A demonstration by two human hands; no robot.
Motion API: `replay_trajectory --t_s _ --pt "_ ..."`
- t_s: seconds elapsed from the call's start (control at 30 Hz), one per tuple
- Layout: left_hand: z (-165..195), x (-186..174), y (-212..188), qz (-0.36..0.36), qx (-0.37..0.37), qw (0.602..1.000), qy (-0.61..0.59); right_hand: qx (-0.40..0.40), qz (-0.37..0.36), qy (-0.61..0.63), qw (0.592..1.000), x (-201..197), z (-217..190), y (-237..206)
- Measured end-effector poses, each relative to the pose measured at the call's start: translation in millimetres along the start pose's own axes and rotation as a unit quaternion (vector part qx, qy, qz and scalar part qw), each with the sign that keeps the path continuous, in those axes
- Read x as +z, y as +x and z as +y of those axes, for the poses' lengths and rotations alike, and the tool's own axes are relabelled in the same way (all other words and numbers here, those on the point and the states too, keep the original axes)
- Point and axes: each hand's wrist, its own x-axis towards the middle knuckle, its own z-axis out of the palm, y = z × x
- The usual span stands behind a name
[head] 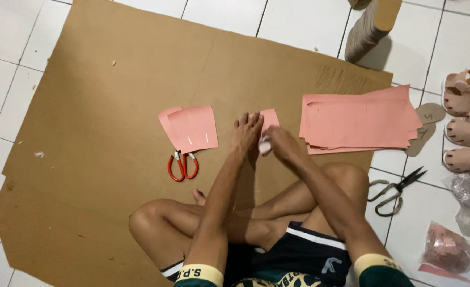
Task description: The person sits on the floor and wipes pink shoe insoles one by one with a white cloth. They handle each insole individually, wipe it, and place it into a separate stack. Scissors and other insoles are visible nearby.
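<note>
I sit cross-legged on a large brown cardboard sheet (112, 106) laid on white floor tiles. My left hand (245, 133) presses flat, fingers spread, on a small pink piece (270, 119) of sheet material. My right hand (278, 143) is closed around a small pale object (265, 145) at the edge of that piece; what it is I cannot tell. Two cut pink pieces (191, 128) lie to the left. Red-handled scissors (182, 165) rest just below them.
A stack of pink sheets (360, 121) lies at the right. Beyond it are sole-shaped cutouts (425, 123), several pale pink sandals (466, 122), black shears (397, 190), plastic bags (455, 242) and a stack of soles (370, 26) at the top.
</note>
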Motion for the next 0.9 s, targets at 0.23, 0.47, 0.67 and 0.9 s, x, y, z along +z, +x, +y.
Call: replay_trajectory --t_s 0.23,0.47,0.67,0.9 --pt "-5.7 -3.1 5.9 0.047 0.005 0.999 -0.006 -0.099 -0.201 -0.022 0.974 -13.0 -8.7 -78.0" --pt "-1.0 -12.5 1.2 0.017 0.008 1.0 -0.025 -0.163 0.156 -0.043 0.973 -18.5 -4.2 15.1" --pt "7.1 -25.4 -1.1 -0.008 -0.031 0.999 -0.017 -0.205 0.034 -0.086 0.974 33.1 12.9 -44.3" --pt "13.9 -24.8 6.5 0.089 -0.09 0.981 -0.145 0.101 -0.027 0.263 0.959 -4.7 40.7 -66.9"
